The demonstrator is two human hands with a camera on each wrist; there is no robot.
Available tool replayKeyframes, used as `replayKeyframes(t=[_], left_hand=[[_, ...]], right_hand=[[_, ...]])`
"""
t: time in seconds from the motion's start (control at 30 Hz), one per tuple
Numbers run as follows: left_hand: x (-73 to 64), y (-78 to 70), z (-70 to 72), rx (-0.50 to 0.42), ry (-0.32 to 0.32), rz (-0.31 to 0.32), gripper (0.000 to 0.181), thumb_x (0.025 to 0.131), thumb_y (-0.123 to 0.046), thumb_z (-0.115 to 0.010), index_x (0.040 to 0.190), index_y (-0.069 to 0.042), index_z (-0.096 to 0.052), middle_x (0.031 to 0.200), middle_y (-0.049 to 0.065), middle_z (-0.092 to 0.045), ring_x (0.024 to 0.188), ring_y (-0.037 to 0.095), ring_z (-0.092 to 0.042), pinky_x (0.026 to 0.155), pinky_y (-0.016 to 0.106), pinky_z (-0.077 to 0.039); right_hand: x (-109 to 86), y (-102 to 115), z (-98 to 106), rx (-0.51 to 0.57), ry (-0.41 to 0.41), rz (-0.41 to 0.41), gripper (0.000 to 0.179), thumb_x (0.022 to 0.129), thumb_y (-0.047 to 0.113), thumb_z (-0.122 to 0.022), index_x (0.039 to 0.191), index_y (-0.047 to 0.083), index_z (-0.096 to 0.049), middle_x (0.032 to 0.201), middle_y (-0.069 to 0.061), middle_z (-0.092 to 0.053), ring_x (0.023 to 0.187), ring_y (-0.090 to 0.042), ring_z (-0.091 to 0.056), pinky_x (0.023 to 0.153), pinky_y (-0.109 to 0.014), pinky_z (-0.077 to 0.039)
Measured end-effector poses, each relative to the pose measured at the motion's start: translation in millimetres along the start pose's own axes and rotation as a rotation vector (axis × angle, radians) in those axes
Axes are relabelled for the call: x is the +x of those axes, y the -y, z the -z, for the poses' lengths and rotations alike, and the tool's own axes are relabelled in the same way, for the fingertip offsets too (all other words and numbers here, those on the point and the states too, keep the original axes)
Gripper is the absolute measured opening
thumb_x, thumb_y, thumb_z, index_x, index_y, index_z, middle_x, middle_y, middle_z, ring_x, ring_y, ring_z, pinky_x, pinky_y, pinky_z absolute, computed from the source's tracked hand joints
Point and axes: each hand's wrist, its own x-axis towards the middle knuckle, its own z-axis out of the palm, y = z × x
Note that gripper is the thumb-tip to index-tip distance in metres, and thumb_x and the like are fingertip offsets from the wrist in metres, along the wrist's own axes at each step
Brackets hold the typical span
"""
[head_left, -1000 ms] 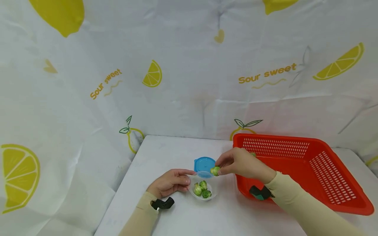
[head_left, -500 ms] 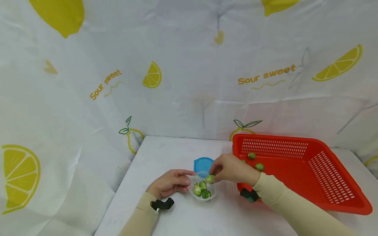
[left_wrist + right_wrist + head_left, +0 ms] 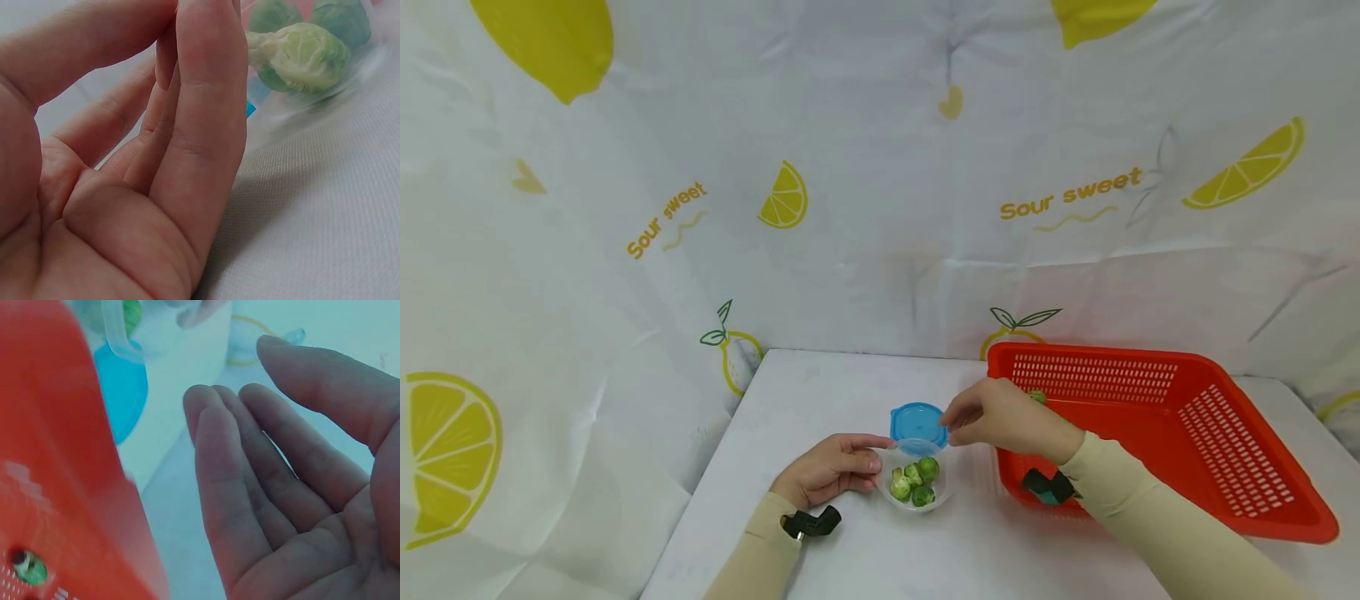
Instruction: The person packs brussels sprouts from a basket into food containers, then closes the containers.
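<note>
A small clear plastic container (image 3: 943,493) with several Brussels sprouts (image 3: 922,497) inside stands on the table. Its left edge is held by my left hand (image 3: 833,468), the index finger reaching along the back rim and the thumb at the side. In the left wrist view a pale sprout (image 3: 309,57) shows through the clear wall beyond the fingers. My right hand (image 3: 1000,418) hovers right of the container near the blue lid (image 3: 913,419). Nothing lies between its fingers (image 3: 219,462), which are relaxed and apart from the thumb in the right wrist view.
A large red plastic basket (image 3: 1210,467) stands on the right of the white table (image 3: 820,392). One sprout (image 3: 1037,397) shows near its back left corner, partly behind my right hand. A white lemon-print cloth (image 3: 865,275) hangs behind.
My right hand has let go of the Brussels sprout, which now lies with the others in the container, and has drawn back slightly to the right. My left hand has stayed put.
</note>
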Motion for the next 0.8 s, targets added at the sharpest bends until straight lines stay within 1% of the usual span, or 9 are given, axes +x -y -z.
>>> replayKeyframes(t=[0.1,0.23,0.33,0.4,0.5,0.6,0.7,0.8], left_hand=[[1.0,-0.1,-0.7,0.003,0.002,-0.001,0.052,0.103,-0.005,-0.068,0.154,-0.001,-0.057,0.092,-0.003,-0.075,0.083,0.006,-0.074,0.079,0.021,-0.065],[1.3,-0.2,-1.1,0.007,0.001,-0.003,0.054,0.103,-0.005,-0.069,0.155,0.000,-0.056,0.092,-0.003,-0.074,0.083,0.006,-0.074,0.079,0.021,-0.064],[0.5,-0.7,-1.2,0.008,-0.006,-0.003,0.055,0.103,-0.006,-0.069,0.155,0.000,-0.055,0.092,-0.003,-0.074,0.082,0.006,-0.074,0.079,0.021,-0.064],[0.2,-0.8,-1.0,0.008,-0.011,-0.002,0.055,0.103,-0.005,-0.069,0.155,0.000,-0.055,0.092,-0.002,-0.074,0.082,0.006,-0.074,0.079,0.021,-0.064],[-0.2,-0.9,-1.3,0.008,-0.014,0.001,0.054,0.103,-0.006,-0.069,0.155,0.000,-0.055,0.092,-0.002,-0.074,0.081,0.007,-0.073,0.079,0.021,-0.064],[-0.3,-0.3,-1.6,0.005,-0.015,0.007,0.055,0.102,-0.008,-0.071,0.155,0.000,-0.055,0.093,-0.001,-0.074,0.081,0.007,-0.073,0.078,0.021,-0.065],[-0.7,0.1,-2.1,-0.001,-0.019,0.012,0.057,0.102,-0.009,-0.072,0.156,0.000,-0.054,0.093,-0.001,-0.074,0.081,0.007,-0.073,0.078,0.021,-0.064],[-0.3,1.0,-2.5,-0.008,-0.018,0.015,0.057,0.102,-0.008,-0.071,0.156,0.000,-0.054,0.094,-0.001,-0.074,0.081,0.007,-0.073,0.078,0.021,-0.064]], right_hand=[[-4.7,-8,17,0.005,-0.030,-0.020,0.016,0.095,0.026,-0.084,0.110,0.021,-0.084,0.103,0.005,-0.080,0.094,-0.014,-0.072,0.082,-0.032,-0.064],[-13.9,-26,44,0.015,-0.078,-0.080,0.022,0.098,0.032,-0.082,0.118,0.023,-0.083,0.112,0.005,-0.080,0.101,-0.017,-0.071,0.088,-0.034,-0.063],[-21.3,-45,60,0.019,-0.101,-0.126,0.030,0.099,0.037,-0.080,0.125,0.022,-0.081,0.118,0.004,-0.079,0.105,-0.017,-0.071,0.093,-0.039,-0.065],[-25.5,-62,69,0.024,-0.097,-0.148,0.034,0.099,0.038,-0.080,0.128,0.021,-0.080,0.120,0.002,-0.079,0.107,-0.018,-0.071,0.098,-0.043,-0.064],[-31.4,-89,79,0.039,-0.074,-0.189,0.037,0.099,0.038,-0.079,0.131,0.018,-0.079,0.123,-0.002,-0.079,0.112,-0.019,-0.070,0.102,-0.049,-0.062],[-36.7,-115,86,0.056,-0.055,-0.233,0.040,0.100,0.034,-0.079,0.134,0.014,-0.077,0.127,-0.007,-0.079,0.118,-0.022,-0.069,0.105,-0.053,-0.061],[-41.2,-137,91,0.063,-0.049,-0.271,0.044,0.099,0.032,-0.079,0.137,0.009,-0.075,0.131,-0.011,-0.078,0.121,-0.025,-0.069,0.106,-0.056,-0.060],[-45.1,-156,93,0.050,-0.045,-0.295,0.043,0.098,0.030,-0.080,0.135,0.007,-0.076,0.132,-0.013,-0.077,0.121,-0.027,-0.069,0.106,-0.059,-0.059]])
